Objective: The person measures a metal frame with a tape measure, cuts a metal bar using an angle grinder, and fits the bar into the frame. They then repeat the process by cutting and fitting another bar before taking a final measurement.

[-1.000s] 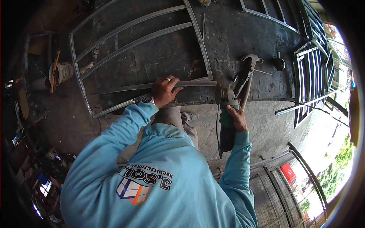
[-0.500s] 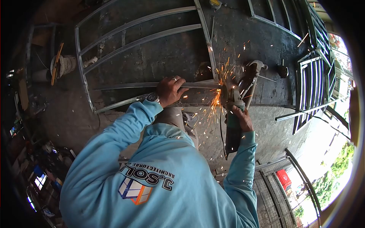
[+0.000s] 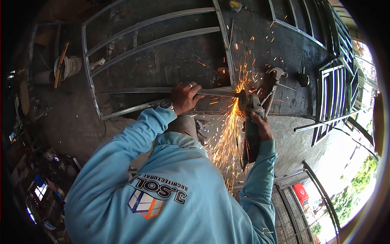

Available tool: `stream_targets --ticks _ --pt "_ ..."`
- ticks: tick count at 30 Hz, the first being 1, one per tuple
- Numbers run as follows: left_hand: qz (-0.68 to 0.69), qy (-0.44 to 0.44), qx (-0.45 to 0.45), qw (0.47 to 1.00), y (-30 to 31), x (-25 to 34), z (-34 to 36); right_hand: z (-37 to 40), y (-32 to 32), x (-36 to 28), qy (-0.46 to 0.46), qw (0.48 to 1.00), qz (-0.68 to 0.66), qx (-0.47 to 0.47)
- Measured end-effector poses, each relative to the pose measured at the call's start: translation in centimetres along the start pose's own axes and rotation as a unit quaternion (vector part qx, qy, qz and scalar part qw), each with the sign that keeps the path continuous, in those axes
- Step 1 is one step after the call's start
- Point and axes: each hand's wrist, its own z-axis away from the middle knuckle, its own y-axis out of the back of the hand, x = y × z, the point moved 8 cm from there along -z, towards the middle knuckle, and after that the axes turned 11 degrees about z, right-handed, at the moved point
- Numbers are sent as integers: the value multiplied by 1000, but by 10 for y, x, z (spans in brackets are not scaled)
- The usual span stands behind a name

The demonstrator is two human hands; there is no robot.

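My left hand (image 3: pixel 185 97), with a ring and a wristwatch, is closed round a thin metal bar (image 3: pixel 142 90) that runs left to right over the near side of a metal frame (image 3: pixel 227 44). In my right hand (image 3: pixel 262 126) is an angle grinder (image 3: pixel 252 136), gripped by its body. Its disc meets the bar's right end, and bright orange sparks (image 3: pixel 232 130) stream down and toward me from there. Just right of the grinder head lies a hammer (image 3: pixel 277 74) on the dark surface.
Left of the frame is a white bucket (image 3: pixel 72 66) with a wooden stick (image 3: pixel 61 65) across it. A small yellow object (image 3: pixel 235 5) lies at the top. Slatted metal frames (image 3: pixel 333 95) stand at the right, near a dark round object (image 3: pixel 303 78). A cable hangs beside the grinder.
The spark stream has grown denser and longer, reaching further down. Both hands, the bar and the grinder appear slightly shifted to the right in view, as does the metal frame.
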Motion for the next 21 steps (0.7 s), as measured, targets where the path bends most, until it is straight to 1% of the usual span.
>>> stream_targets --ticks 1,4,5,6,8,10,11,12,15,17,19,21 --pt "0 1 0 1000 0 0 0 -4 3 1 24 1000 15 10" --pt "-4 6 -7 1000 -2 -1 0 -4 3 1 43 999 14 -1" --pt "0 0 9 1000 -1 -1 1 -4 2 -1 43 999 14 -1" --pt "5 -6 25 1000 1 0 1 -4 0 0 27 1000 16 1" --pt "1 -6 16 1000 2 -1 1 -3 -1 1 11 1000 17 5" --pt "-2 -6 7 1000 0 2 0 -2 -6 14 -55 998 -10 -32" --pt "7 1 8 1000 1 2 0 -4 -4 21 -19 1000 -13 -19" --pt "17 8 8 1000 3 3 -1 3 -7 22 -17 1000 -14 -19" --pt "14 -12 21 1000 12 14 -1 19 -8 32 -16 999 -42 0" --pt "4 -7 -3 1000 11 16 0 22 -1 45 -8 999 -42 14" --pt "-10 -8 -23 1000 9 15 -2 27 -1 40 7 999 -43 28" --pt "31 12 -38 999 6 10 -4 30 -8 29 19 998 -49 20"
